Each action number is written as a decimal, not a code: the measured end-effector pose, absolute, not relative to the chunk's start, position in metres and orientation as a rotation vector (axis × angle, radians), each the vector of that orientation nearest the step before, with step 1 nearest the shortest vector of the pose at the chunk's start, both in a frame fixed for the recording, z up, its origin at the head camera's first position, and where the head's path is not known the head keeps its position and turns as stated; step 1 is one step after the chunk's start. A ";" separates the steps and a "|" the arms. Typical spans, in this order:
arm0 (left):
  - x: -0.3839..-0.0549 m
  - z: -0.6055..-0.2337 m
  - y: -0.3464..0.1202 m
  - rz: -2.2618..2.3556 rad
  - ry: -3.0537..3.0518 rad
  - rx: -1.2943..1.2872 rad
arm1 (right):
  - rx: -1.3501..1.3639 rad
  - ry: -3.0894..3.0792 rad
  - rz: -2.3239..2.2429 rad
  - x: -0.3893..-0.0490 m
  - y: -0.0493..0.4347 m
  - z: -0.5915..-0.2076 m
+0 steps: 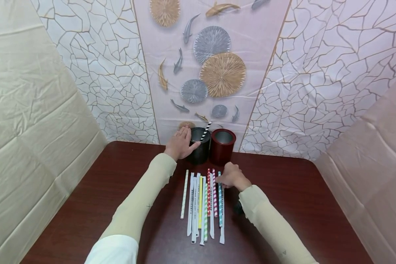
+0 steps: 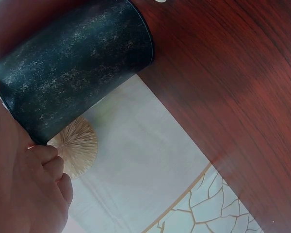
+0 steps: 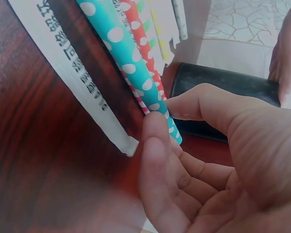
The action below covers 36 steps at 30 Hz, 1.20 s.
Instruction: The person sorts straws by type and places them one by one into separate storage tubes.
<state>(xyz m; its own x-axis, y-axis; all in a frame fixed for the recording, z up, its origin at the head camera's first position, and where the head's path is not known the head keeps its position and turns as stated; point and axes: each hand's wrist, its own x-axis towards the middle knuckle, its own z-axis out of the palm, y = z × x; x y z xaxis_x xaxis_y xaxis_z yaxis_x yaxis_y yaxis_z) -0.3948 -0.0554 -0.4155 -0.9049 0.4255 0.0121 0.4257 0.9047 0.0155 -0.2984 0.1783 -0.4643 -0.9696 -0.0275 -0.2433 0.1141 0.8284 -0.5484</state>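
Observation:
My left hand (image 1: pixel 180 143) holds the rim of a black cup (image 2: pixel 82 63), thumb along the near edge and fingers at the outer side. Inside that cup (image 1: pixel 199 156) leans a black-and-white striped straw (image 1: pixel 206 131). My right hand (image 3: pixel 199 160) pinches the end of a teal straw with white dots (image 3: pixel 123 60) between thumb and index finger. In the head view this right hand (image 1: pixel 232 176) is at the far end of a row of straws. A paper-wrapped straw (image 3: pixel 72 73) lies beside the teal one.
A dark red cup (image 1: pixel 222 150) stands right of the black one, near the patterned backdrop (image 1: pixel 118 91). Across the brown table (image 1: pixel 118 165) lie a yellow straw (image 1: pixel 200 205), a green-striped straw (image 1: pixel 206 220), a red dotted straw (image 1: pixel 208 198), a magenta-striped straw (image 1: pixel 215 198) and several white-wrapped straws.

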 end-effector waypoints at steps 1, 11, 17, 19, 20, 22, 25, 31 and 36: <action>-0.395 -0.416 -0.055 -0.030 -3.057 -0.683 | 0.062 2.777 -0.849 -0.298 0.179 -0.462; -0.396 -0.417 -0.057 -0.034 -3.060 -0.681 | -0.006 2.815 -0.816 -0.294 0.184 -0.436; -0.398 -0.418 -0.057 -0.039 -3.059 -0.676 | -0.096 2.862 -0.783 -0.291 0.186 -0.413; -0.398 -0.418 -0.057 -0.038 -3.064 -0.677 | -0.136 2.877 -0.772 -0.290 0.187 -0.406; -0.398 -0.417 -0.057 -0.039 -3.065 -0.678 | -0.154 2.882 -0.766 -0.290 0.187 -0.402; -0.398 -0.417 -0.057 -0.038 -3.070 -0.679 | -0.199 2.897 -0.761 -0.289 0.188 -0.395; -0.398 -0.417 -0.056 -0.039 -3.071 -0.679 | -0.252 2.913 -0.774 -0.288 0.189 -0.383; -0.397 -0.418 -0.056 -0.042 -3.065 -0.686 | -0.328 2.976 -0.791 -0.287 0.191 -0.360; -0.397 -0.416 -0.056 -0.048 -3.068 -0.698 | -0.358 3.050 -0.794 -0.288 0.191 -0.341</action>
<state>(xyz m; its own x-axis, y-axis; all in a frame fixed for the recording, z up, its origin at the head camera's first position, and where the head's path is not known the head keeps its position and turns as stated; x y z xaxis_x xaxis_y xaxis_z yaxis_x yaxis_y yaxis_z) -0.3969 -0.0563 -0.4164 -0.9017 0.4324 0.0021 0.4323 0.9012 0.0310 -0.2879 0.1911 -0.3411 -0.9740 -0.2097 0.0853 -0.2247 0.8493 -0.4778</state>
